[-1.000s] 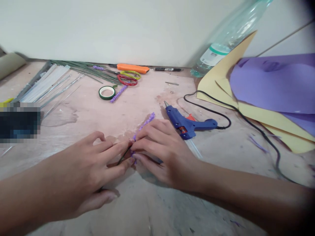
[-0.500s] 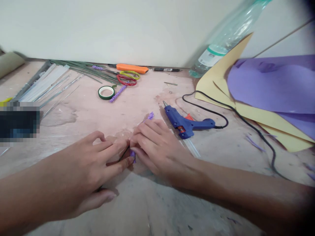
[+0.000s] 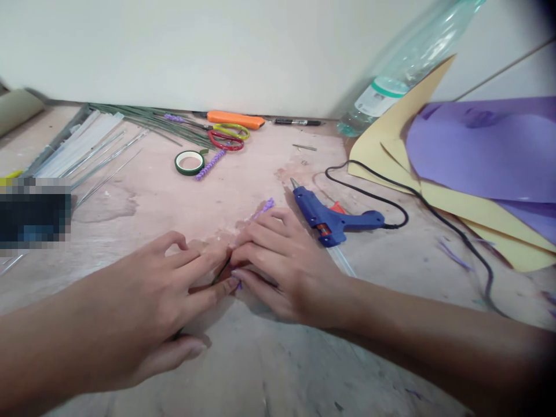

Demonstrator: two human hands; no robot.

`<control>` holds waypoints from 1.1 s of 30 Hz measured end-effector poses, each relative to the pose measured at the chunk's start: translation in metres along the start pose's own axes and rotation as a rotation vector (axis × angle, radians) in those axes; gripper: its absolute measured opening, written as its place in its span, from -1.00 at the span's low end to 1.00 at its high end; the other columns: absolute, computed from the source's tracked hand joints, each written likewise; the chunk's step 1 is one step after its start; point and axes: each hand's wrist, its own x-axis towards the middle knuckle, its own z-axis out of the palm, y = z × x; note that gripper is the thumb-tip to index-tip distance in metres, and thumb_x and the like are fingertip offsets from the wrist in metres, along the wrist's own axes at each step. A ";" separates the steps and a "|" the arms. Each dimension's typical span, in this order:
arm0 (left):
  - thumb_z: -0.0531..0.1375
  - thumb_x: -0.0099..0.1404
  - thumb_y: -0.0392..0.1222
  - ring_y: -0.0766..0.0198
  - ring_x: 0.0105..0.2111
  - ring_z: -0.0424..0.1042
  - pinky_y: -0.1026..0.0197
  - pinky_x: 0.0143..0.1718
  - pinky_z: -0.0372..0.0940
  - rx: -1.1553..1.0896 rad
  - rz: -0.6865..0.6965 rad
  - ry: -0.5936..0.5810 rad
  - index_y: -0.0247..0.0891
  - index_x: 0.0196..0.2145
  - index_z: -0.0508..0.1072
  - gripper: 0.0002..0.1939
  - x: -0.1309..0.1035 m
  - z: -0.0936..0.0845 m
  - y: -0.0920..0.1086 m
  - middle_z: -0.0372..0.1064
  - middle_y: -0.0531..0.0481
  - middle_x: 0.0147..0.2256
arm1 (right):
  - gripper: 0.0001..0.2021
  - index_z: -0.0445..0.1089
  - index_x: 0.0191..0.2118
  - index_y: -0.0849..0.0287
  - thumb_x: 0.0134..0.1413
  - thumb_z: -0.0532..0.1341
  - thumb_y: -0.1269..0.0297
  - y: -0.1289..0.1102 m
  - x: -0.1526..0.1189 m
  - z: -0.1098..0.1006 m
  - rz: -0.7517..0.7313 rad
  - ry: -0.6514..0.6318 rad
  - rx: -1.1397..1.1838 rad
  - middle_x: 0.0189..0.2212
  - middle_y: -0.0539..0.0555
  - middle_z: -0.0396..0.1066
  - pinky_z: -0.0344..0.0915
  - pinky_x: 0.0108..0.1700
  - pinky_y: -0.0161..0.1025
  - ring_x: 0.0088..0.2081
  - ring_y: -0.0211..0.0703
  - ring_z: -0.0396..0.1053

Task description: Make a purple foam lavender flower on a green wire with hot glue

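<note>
My left hand point(image 3: 165, 295) reaches in from the left, its fingers closed on a thin dark green stem point(image 3: 221, 271). Its fingertips meet those of my right hand point(image 3: 291, 266), which is closed around a purple paper strip. One curled end of the purple strip point(image 3: 268, 204) sticks out beyond my right fingers, and a small bit shows by my left fingertip. Most of the strip and stem is hidden by the fingers. Just right of my right hand lies a blue glue gun point(image 3: 319, 214).
Behind the hands are green tape point(image 3: 190, 163), a finished-looking purple twisted piece point(image 3: 211, 164), scissors point(image 3: 226, 140), an orange cutter point(image 3: 234, 120) and green stems point(image 3: 143, 119). Glue sticks point(image 3: 82, 145) lie left. A bottle point(image 3: 377, 98), yellow sheets point(image 3: 456, 208), purple sheets point(image 3: 478, 150) and a black cord point(image 3: 452, 225) are right.
My right thumb and fingers have shifted slightly at the strip, covering more of its near end. My left hand is nearly unchanged. The whole view has shifted a little.
</note>
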 end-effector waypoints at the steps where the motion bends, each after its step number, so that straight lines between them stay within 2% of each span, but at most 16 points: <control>1: 0.06 0.50 -0.07 -0.14 0.18 0.39 -0.27 0.12 0.16 -0.003 0.003 -0.005 -0.24 0.24 0.36 -0.56 0.000 0.000 0.000 0.31 -0.34 0.28 | -0.86 0.48 -0.21 0.23 0.35 0.17 0.38 0.000 0.000 0.000 0.001 -0.007 -0.005 -0.23 0.13 0.50 0.16 0.06 0.01 -0.13 -0.02 0.36; 9: 0.10 0.49 -0.06 -0.17 0.19 0.38 -0.27 0.12 0.15 -0.038 -0.011 0.001 -0.26 0.28 0.32 -0.52 0.001 -0.002 0.004 0.32 -0.36 0.27 | -0.80 0.45 -0.25 0.27 0.38 0.09 0.43 -0.003 0.004 0.002 -0.056 -0.091 -0.219 -0.25 0.18 0.47 0.18 0.00 -0.01 -0.18 0.01 0.32; 13: 0.16 0.46 -0.04 -0.16 0.16 0.40 -0.26 0.13 0.16 -0.038 -0.044 -0.015 -0.21 0.22 0.39 -0.57 0.002 -0.005 0.006 0.29 -0.31 0.29 | -0.76 0.44 -0.24 0.29 0.43 0.07 0.39 0.001 0.004 0.004 0.069 -0.009 -0.161 -0.23 0.19 0.49 0.20 -0.03 -0.04 -0.14 0.01 0.38; 16: 0.15 0.46 -0.07 -0.16 0.17 0.40 -0.27 0.13 0.16 -0.027 -0.039 -0.039 -0.19 0.19 0.41 -0.60 0.002 -0.006 0.006 0.29 -0.30 0.30 | -0.80 0.45 -0.23 0.28 0.41 0.12 0.38 0.004 0.002 0.003 0.057 0.067 -0.065 -0.25 0.16 0.50 0.21 -0.02 -0.04 -0.16 -0.04 0.40; 20: 0.09 0.47 -0.12 -0.17 0.20 0.37 -0.28 0.12 0.17 -0.023 -0.012 -0.015 -0.26 0.30 0.29 -0.51 0.001 -0.003 0.003 0.29 -0.36 0.29 | -0.85 0.48 -0.25 0.23 0.36 0.17 0.39 0.004 0.000 0.003 -0.028 0.060 -0.045 -0.28 0.09 0.52 0.20 0.07 0.01 -0.20 -0.09 0.41; 25: 0.09 0.45 -0.14 -0.20 0.13 0.42 -0.31 0.08 0.19 -0.057 -0.004 0.012 -0.25 0.25 0.32 -0.55 0.000 0.002 -0.001 0.27 -0.38 0.28 | -0.79 0.50 -0.27 0.25 0.38 0.14 0.43 0.000 0.001 -0.004 -0.183 -0.008 -0.229 -0.27 0.08 0.55 0.17 0.19 0.07 -0.19 -0.08 0.43; 27: 0.11 0.44 -0.14 -0.21 0.11 0.43 -0.30 0.06 0.20 -0.085 -0.007 0.025 -0.25 0.19 0.36 -0.59 0.001 0.001 0.000 0.31 -0.38 0.25 | -0.74 0.50 -0.29 0.25 0.39 0.09 0.47 -0.004 0.006 -0.010 -0.280 -0.058 -0.336 -0.31 0.07 0.53 0.22 0.14 0.03 -0.25 -0.08 0.42; 30: 0.14 0.42 -0.14 -0.19 0.03 0.45 -0.28 0.00 0.23 -0.139 -0.014 0.021 -0.23 0.04 0.43 -0.72 0.002 -0.002 0.001 0.39 -0.33 0.14 | -0.71 0.49 -0.32 0.24 0.38 0.05 0.50 -0.011 0.016 -0.020 -0.408 -0.149 -0.448 -0.36 0.08 0.48 0.30 -0.05 -0.06 -0.32 -0.09 0.39; 33: 0.17 0.42 -0.14 -0.12 -0.06 0.46 -0.28 -0.02 0.24 -0.196 -0.034 0.021 -0.19 -0.10 0.45 -0.85 0.004 -0.004 0.001 0.45 -0.23 -0.01 | -0.72 0.47 -0.32 0.23 0.37 0.06 0.48 -0.013 0.026 -0.026 -0.517 -0.244 -0.530 -0.37 0.09 0.43 0.30 -0.16 -0.11 -0.33 -0.09 0.38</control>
